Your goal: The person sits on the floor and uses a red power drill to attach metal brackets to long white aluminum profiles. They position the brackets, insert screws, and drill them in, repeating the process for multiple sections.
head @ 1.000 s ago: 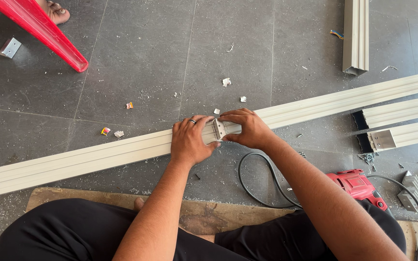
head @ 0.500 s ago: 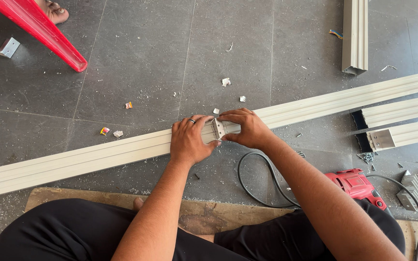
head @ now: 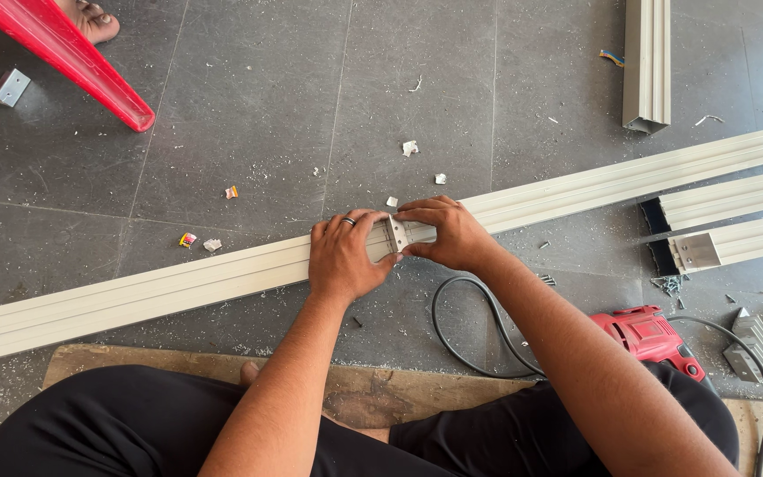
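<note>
Two hands met on one small metal bracket (head: 397, 235), a pale piece sitting on top of the long cream rail (head: 178, 284) on the grey floor (head: 249, 115). The bracket looked light, hard and stiff, with sharp edges, so it seemed best held by its flat sides. The left hand (head: 343, 258) lay over the rail, its grip closed down on rail and bracket end. The right hand (head: 452, 235) pinched the bracket's other end, fingers tight together. The rail looked long and bendy, easier to steady than to lift. Near the right arm lay a red drill (head: 648, 336) with its black cord (head: 452, 340). More rail pieces (head: 735, 199) lay further off, and little scraps (head: 410, 147) dotted the floor.
</note>
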